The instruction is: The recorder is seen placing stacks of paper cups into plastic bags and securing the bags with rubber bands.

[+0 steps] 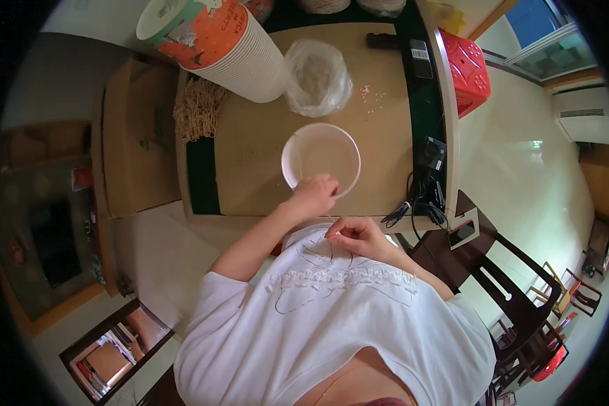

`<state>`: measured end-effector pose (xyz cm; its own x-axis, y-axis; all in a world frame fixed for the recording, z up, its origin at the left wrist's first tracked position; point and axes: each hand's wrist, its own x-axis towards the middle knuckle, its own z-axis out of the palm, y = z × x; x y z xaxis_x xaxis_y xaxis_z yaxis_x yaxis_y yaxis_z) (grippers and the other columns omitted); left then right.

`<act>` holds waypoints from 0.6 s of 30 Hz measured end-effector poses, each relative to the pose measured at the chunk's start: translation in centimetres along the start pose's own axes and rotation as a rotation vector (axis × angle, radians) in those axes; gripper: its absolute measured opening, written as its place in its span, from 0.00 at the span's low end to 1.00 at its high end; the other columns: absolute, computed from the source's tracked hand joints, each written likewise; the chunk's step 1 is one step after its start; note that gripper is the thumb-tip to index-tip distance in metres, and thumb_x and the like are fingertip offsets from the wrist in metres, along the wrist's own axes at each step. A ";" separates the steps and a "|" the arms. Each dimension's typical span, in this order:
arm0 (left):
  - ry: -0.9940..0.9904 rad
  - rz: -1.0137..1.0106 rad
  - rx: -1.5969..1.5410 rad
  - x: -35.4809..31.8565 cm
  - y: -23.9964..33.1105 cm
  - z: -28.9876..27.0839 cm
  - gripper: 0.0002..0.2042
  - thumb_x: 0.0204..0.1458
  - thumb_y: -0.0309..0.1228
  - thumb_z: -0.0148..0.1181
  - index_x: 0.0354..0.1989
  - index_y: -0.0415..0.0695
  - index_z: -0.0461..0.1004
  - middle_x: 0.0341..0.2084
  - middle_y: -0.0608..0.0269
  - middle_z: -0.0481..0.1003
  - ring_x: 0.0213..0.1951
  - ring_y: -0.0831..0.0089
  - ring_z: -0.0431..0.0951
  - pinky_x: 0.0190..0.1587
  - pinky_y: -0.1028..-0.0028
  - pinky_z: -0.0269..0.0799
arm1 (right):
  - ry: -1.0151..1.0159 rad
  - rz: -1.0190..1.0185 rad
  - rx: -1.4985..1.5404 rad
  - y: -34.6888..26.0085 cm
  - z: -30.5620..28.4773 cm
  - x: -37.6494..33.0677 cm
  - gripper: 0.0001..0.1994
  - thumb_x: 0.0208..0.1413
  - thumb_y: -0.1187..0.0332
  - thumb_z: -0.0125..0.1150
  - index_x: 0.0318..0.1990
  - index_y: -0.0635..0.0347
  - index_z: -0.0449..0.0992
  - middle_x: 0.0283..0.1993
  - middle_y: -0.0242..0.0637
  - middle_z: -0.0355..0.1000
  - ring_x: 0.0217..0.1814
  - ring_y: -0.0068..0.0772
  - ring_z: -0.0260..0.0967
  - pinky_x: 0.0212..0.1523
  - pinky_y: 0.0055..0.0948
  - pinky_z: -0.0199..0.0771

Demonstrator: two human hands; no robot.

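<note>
I record the white tub [328, 150] standing mouth-up on the brown cardboard sheet [250, 172], towards the near side of the table; I take it as the centre of the clock. The left hand [316, 194] is at its six o'clock rim, fingers curled down over the edge; whether they grip the wall or something inside, I cannot tell. The right hand [358, 237] is at five o'clock, in front of the shirt [345, 325], thumb and forefinger brought together in a pinch; I cannot make out anything between them. Principal risk, in my judgement: the tub looks light, so a downward press or a tug on the six o'clock rim could tip it or drag it towards the lap. Secondary: a push towards twelve could drive it into the clear plastic bag [318, 78] just beyond, and a push towards one could scatter the small pink and white bits [367, 96] there. The stack of paper buckets [240, 57] at eleven appears tilted, and a knock could topple it onto the bag. At four, the black cables [418, 211] run loose near the table edge, where a swinging right forearm could snag them.
</note>
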<state>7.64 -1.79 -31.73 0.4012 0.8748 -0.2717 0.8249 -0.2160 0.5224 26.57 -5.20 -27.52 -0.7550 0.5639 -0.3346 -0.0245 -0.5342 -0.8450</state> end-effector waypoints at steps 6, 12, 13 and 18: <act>0.345 -0.273 -0.601 0.3 -0.8 -3.1 0.08 0.44 0.28 0.59 0.28 0.37 0.69 0.20 0.55 0.74 0.23 0.65 0.76 0.27 0.69 0.70 | 0.172 -0.198 -0.070 -0.3 0.5 2.5 0.03 0.54 0.73 0.56 0.33 0.63 0.72 0.24 0.24 0.65 0.25 0.11 0.56 0.26 0.16 0.59; 0.423 -0.307 -0.469 -0.5 -0.6 -3.8 0.07 0.42 0.24 0.61 0.28 0.38 0.69 0.21 0.57 0.74 0.22 0.70 0.75 0.27 0.71 0.69 | 0.568 -0.228 0.013 2.5 -2.6 9.4 0.06 0.55 0.71 0.57 0.29 0.62 0.70 0.18 0.19 0.59 0.20 0.10 0.50 0.19 0.18 0.49; 0.496 -0.303 -0.397 -0.4 -0.7 -3.6 0.08 0.42 0.23 0.62 0.29 0.39 0.69 0.22 0.57 0.74 0.23 0.71 0.75 0.27 0.71 0.69 | 0.583 -0.261 -0.030 3.1 -3.2 10.4 0.06 0.55 0.71 0.57 0.30 0.63 0.70 0.19 0.20 0.60 0.21 0.10 0.51 0.19 0.18 0.50; 0.526 -0.266 -0.547 1.2 -2.1 -2.8 0.07 0.44 0.23 0.62 0.30 0.40 0.70 0.23 0.61 0.74 0.25 0.76 0.76 0.28 0.75 0.71 | 0.571 -0.303 -0.009 2.8 -3.9 12.9 0.06 0.54 0.71 0.57 0.31 0.64 0.71 0.22 0.25 0.66 0.24 0.13 0.59 0.25 0.16 0.60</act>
<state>5.27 0.95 -30.92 -0.1336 0.9862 -0.0979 0.4998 0.1523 0.8527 19.29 3.01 -35.81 -0.2476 0.9366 -0.2479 -0.1741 -0.2947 -0.9396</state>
